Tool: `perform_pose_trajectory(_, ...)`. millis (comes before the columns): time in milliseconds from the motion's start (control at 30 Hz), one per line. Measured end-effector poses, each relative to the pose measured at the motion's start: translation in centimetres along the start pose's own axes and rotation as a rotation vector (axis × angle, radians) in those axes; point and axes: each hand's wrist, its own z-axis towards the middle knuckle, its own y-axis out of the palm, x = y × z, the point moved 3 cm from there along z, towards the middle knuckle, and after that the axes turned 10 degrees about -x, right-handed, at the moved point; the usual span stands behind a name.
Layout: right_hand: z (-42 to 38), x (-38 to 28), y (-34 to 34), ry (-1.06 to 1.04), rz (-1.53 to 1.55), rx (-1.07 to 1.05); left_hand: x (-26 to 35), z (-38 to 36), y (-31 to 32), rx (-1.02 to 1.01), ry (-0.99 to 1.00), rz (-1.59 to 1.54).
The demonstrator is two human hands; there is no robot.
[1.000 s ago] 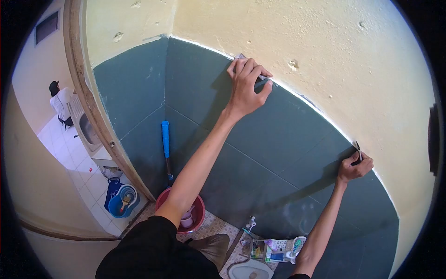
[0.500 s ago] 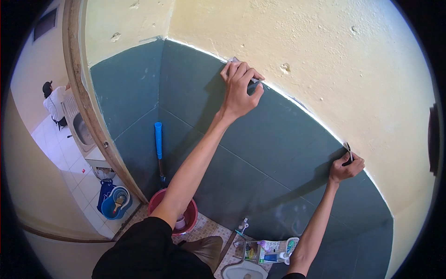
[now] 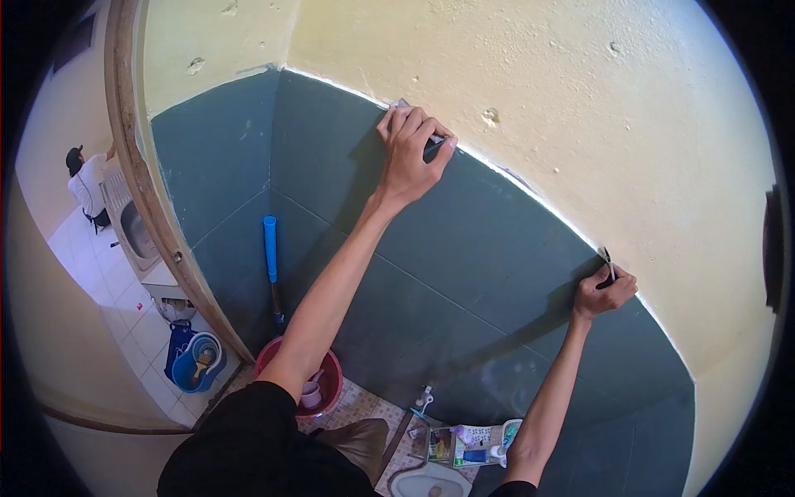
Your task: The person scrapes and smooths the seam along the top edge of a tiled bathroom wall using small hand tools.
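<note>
My left hand [image 3: 411, 157] is closed around a flat grey piece [image 3: 401, 104] at the white line along the top of the dark green tiles [image 3: 389, 282]. Its fingers cover most of that piece. Lower and to the right, my right hand [image 3: 606, 293] pinches a slim tool [image 3: 610, 267] with a dark, narrow tip pointing up. The tip is right at the white edge where the tiles meet the cream wall [image 3: 571, 108]. I cannot tell what kind of tool it is.
Below are a red tub [image 3: 333, 385] with a pink dipper, a tap [image 3: 425, 398], a shelf of toiletries [image 3: 480, 439] and a squat toilet [image 3: 414, 480]. A blue-handled pole [image 3: 271, 248] leans in the corner. Beyond the wooden door frame [image 3: 149, 182], a person [image 3: 85, 186] crouches near a sink.
The camera has turned slightly, so everything sits a little further left and higher. Both hands keep nearly the same places along the tile edge.
</note>
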Motion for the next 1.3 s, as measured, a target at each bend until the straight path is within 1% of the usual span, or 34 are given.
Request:
perform_pose_trajectory(333,-0.02,0.04,-0.04,0.040,0.010,-0.039,-0.30,-0.03,0.41,0.027,0.014,0.024)
perform_pose_trajectory(700,-0.06,0.04,-0.08,0.004,0.014,-0.014,-0.18,-0.06,0.40,0.033,0.025,0.061)
perform_pose_trajectory(1033,-0.31,0.45,0.12,0.026,0.001,-0.030,-0.30,0.00,0.49,0.030,0.026,0.066)
perform_pose_trajectory(1100,-0.04,0.17,0.07,0.006,0.005,0.004,-0.30,0.01,0.48,0.036,0.033,0.056)
perform_pose_trajectory(1300,-0.13,0.33,0.14,0.006,0.008,-0.004,-0.33,-0.02,0.35,0.019,0.031,0.028)
